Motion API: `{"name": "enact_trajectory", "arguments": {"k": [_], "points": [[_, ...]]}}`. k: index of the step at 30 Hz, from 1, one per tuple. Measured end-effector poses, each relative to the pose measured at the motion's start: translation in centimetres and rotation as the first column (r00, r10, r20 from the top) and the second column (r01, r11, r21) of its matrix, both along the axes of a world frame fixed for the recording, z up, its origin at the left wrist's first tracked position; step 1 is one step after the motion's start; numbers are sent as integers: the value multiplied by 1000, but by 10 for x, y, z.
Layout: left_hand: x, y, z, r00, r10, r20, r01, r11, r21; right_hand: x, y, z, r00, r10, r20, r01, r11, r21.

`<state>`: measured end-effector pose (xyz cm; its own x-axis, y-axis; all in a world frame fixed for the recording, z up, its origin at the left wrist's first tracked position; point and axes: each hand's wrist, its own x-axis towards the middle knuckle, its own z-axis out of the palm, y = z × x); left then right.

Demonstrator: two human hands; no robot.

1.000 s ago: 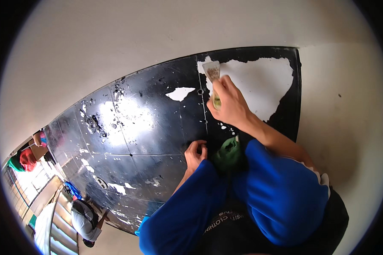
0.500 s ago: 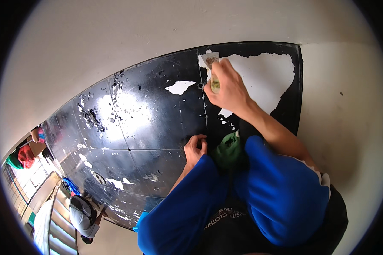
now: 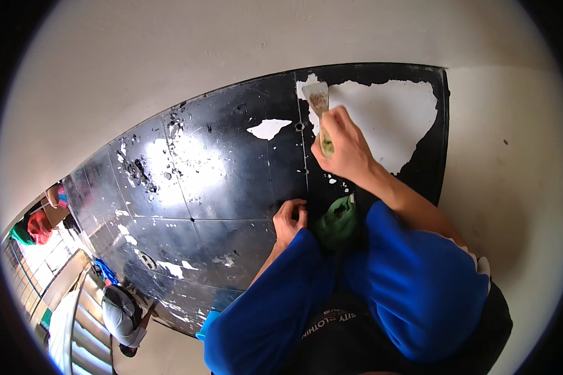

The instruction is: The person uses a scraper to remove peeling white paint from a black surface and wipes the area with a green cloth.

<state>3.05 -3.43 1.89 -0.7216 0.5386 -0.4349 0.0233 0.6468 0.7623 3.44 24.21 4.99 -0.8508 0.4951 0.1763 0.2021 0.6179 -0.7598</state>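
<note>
Where I look down, shirt (image 3: 331, 344) nearest: black, pale lettering. Blue trousers (image 3: 419, 287) next, both knees bent. Green cloth (image 3: 338, 224) between the knees, bunched, pale bit at its upper tip.

Left hand (image 3: 289, 222) just past the left knee, resting on the black surface (image 3: 238, 181); fingers half-curled, thumb apart from them. Left of that knee, a light-blue thing (image 3: 209, 326), partly hidden by my leg.

Right hand (image 3: 347, 147) farther out, forearm passing the right knee. Fingers wrapped around the handle of the scraper (image 3: 318, 97), blade pointing away from me and slightly left. Blade broad, grey, stained brown; it lies at the left end of the big white patch (image 3: 388, 119), across its ragged border. Blade flat or tilted: cannot tell.

Small white flecks between cloth and big patch. Small white patch (image 3: 269, 129) left of the scraper, apart from the big one. Seams cross the black; chips and glare farther left.

Pale wall (image 3: 500, 187) to the right, one dark speck on it; another pale wall along the far edge.

Far lower left: a person (image 3: 122, 317) in a light top, bent over, beside a pale banded structure (image 3: 84, 340), steps or slats, cannot tell. Beyond, red bundle (image 3: 39, 227) beside a green one.
</note>
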Motion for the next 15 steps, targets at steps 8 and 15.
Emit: {"name": "enact_trajectory", "arguments": {"k": [8, 15], "points": [[0, 4, 4, 1000, 22, -2, -22, 1000, -9, -5, 1, -1, 999, -34, -14, 34, 999, -2], [-1, 6, 3, 999, -18, -30, 18, 1000, -18, -20, 3, -2, 999, -43, -29, 44, 998, 42]]}}
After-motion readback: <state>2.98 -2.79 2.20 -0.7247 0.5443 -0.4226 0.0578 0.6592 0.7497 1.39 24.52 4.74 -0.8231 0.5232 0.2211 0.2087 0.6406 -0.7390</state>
